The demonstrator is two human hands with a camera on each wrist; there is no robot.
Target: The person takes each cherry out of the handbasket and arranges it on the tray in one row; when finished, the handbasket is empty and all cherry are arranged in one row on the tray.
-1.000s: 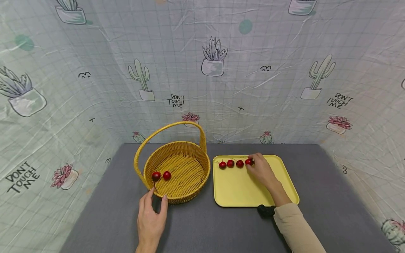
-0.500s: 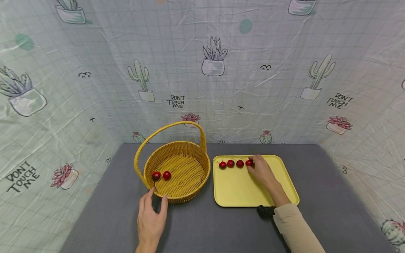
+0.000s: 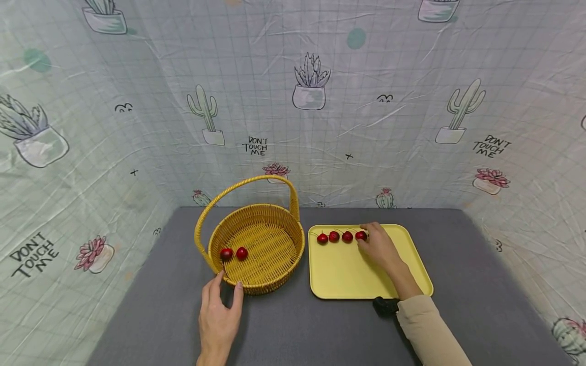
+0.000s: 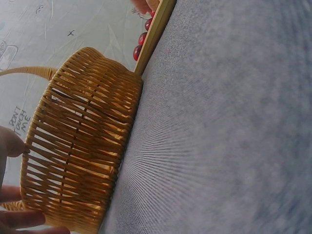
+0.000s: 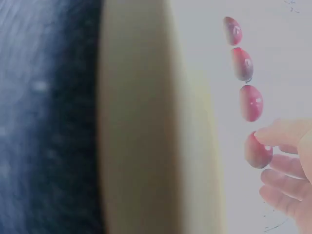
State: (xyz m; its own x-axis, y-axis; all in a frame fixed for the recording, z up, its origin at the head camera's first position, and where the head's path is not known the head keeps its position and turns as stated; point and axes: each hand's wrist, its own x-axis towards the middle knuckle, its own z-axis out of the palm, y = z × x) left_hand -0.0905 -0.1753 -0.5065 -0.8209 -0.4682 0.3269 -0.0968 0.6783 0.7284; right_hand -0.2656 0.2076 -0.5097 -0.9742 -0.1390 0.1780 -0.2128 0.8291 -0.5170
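My right hand (image 3: 379,247) pinches a red cherry (image 5: 258,153) over the yellow tray (image 3: 341,274), thumb on one side and fingers on the other. This cherry stands at the right end of a row; three more cherries (image 3: 334,237) with thin stems line up to its left, near the tray's back edge. To the left is a round yellow wicker basket (image 3: 270,264) with a tall arched handle, two cherries (image 3: 241,253) lying inside it. At the basket's front left rim, my left hand (image 3: 220,317) rests its thumb and fingertips, spread apart and relaxed.
Both containers stand on a grey table (image 3: 293,330), the tray just right of the basket. A black strap-like thing (image 3: 385,306) is at the right wrist, by the tray's front edge. A curtain (image 3: 348,127) printed with cacti hangs behind and at both sides.
Over the last second my right hand and its cherry have shifted only very slightly toward me, coming in line with the row. My left hand and the basket have stayed put.
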